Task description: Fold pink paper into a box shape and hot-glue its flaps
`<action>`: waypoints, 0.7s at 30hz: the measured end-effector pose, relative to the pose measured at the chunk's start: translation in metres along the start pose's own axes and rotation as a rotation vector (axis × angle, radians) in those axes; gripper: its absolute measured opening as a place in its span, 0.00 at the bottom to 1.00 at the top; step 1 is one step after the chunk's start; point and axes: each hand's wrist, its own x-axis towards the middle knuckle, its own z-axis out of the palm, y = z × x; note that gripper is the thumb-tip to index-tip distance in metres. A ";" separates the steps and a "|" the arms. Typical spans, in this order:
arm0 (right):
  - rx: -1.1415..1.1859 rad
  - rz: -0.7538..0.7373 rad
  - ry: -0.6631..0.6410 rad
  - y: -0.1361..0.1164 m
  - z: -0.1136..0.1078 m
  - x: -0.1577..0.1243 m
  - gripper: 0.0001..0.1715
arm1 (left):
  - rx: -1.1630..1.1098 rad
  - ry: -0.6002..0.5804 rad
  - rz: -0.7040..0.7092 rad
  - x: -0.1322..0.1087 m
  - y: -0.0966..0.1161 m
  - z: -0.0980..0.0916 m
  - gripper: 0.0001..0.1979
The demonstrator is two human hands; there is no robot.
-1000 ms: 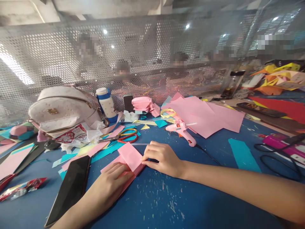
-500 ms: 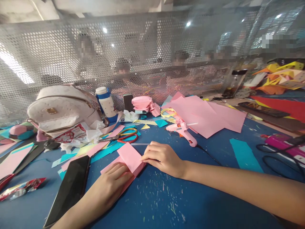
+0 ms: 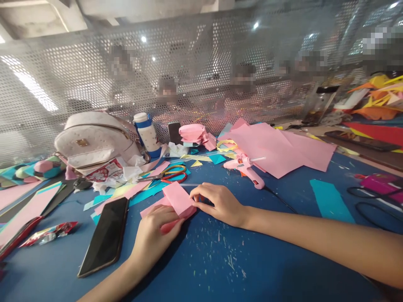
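Note:
A folded pink paper point(image 3: 178, 199) lies between my hands above the blue table, with one flap raised toward the upper left. My left hand point(image 3: 157, 230) is closed round its lower left part, the thumb near the lower edge. At the paper's right edge, my right hand point(image 3: 220, 204) pinches the corner between thumb and fingers. Behind the paper are scissors point(image 3: 171, 174) with orange and yellow handles, among teal and yellow strips. A pink glue gun point(image 3: 247, 168) lies beyond my right hand.
A black phone point(image 3: 105, 235) lies left of my left forearm. A pale backpack point(image 3: 97, 138), a bottle point(image 3: 147, 134) and pink sheets point(image 3: 280, 147) stand or lie along the mesh screen. A black cord point(image 3: 281, 200) runs behind my right forearm.
The view has shifted a little, so most things appear further right. My left thumb has moved out from the fingers, and more of the pink fold shows beneath my left hand.

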 end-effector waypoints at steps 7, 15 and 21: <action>0.094 0.051 0.083 -0.009 0.000 -0.006 0.27 | -0.379 0.155 -0.360 -0.001 0.015 -0.007 0.18; 0.274 0.107 0.105 -0.015 0.001 -0.008 0.21 | -0.553 0.107 -0.416 -0.007 0.028 -0.004 0.17; 0.318 0.120 0.109 -0.014 0.000 -0.008 0.20 | -0.508 -0.029 -0.249 -0.006 0.037 -0.009 0.17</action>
